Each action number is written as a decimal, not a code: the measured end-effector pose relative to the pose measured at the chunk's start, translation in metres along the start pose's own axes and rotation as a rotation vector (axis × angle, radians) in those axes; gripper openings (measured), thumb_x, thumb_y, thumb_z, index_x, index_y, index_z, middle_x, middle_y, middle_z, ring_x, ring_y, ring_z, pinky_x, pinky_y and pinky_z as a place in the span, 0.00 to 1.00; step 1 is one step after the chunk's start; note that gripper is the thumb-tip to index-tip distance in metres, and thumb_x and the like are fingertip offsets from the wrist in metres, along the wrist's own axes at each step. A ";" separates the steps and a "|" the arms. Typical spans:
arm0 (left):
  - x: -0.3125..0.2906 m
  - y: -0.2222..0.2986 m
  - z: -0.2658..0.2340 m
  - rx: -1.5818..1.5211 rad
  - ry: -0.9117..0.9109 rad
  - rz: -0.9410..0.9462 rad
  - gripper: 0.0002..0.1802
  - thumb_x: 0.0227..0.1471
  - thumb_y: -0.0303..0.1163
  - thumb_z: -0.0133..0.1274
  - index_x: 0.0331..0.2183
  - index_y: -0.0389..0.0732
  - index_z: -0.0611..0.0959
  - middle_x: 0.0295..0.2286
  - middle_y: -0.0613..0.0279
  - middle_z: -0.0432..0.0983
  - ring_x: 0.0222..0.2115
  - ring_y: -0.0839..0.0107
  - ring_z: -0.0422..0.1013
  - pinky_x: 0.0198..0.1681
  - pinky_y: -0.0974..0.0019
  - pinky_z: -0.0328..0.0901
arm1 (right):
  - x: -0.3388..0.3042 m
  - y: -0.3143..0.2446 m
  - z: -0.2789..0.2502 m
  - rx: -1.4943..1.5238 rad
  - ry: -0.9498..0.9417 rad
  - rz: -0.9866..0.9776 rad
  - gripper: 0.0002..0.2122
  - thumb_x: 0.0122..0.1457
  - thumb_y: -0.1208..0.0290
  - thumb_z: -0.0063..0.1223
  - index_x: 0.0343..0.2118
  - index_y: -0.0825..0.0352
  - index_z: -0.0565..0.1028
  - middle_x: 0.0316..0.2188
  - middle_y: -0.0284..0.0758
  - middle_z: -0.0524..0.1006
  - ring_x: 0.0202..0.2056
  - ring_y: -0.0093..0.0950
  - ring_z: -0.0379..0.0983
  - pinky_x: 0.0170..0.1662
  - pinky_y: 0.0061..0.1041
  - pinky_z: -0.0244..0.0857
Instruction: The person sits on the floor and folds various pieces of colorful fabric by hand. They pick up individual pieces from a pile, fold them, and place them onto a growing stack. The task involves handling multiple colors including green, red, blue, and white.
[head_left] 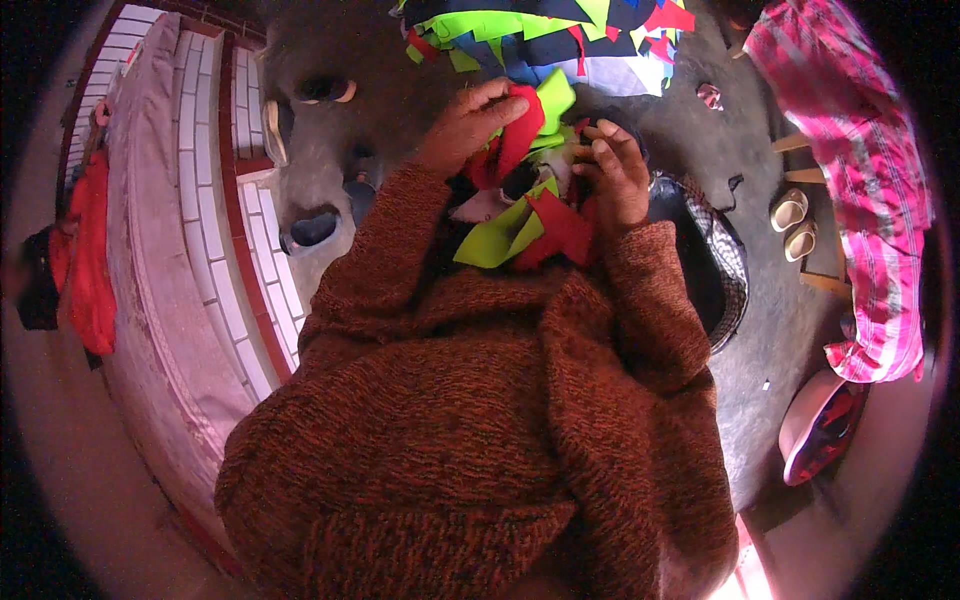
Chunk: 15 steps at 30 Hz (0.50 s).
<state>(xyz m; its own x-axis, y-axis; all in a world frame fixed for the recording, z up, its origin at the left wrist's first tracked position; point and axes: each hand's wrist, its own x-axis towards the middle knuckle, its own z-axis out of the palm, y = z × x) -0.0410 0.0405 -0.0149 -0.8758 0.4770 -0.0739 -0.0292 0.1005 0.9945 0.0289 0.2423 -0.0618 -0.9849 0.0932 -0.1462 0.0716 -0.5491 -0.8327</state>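
Note:
My left hand (470, 125) pinches a red cloth scrap (520, 128) between thumb and fingers. Just to its right a lime-green scrap (553, 105) stands up from the pile. My right hand (618, 175) hovers at the pile's right side, fingers bent and apart, with nothing plainly gripped. Between and below the hands lie more scraps: a lime-green piece (495, 235), a red piece (560, 225) and a pale piece (480, 205). The pile rests against the front of my brown knitted garment (440, 380). What lies under the scraps is hidden.
Ahead is a shaggy heap of coloured cloth strips (545, 25). A dark bag with a checked edge (715, 250) lies right of my arm. Further right are sandals (790, 210), a pink checked cloth (865, 180) over wooden legs, and a basin (815, 425). Shoes (310, 230) lie left.

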 end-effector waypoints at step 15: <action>-0.013 0.015 0.021 -0.193 0.006 0.001 0.13 0.56 0.36 0.47 0.38 0.37 0.76 0.32 0.69 0.72 0.33 0.82 0.67 0.38 0.76 0.63 | -0.001 0.009 -0.007 0.132 -0.252 0.089 0.07 0.57 0.71 0.51 0.37 0.66 0.72 0.39 0.32 0.74 0.40 0.23 0.69 0.48 0.25 0.60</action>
<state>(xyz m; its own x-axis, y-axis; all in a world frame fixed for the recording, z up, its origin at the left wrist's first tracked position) -0.0201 0.0540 -0.0008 -0.8785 0.4721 -0.0727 -0.1195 -0.0698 0.9904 0.0320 0.2425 -0.0730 -0.9850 -0.1600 -0.0641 0.1541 -0.6511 -0.7432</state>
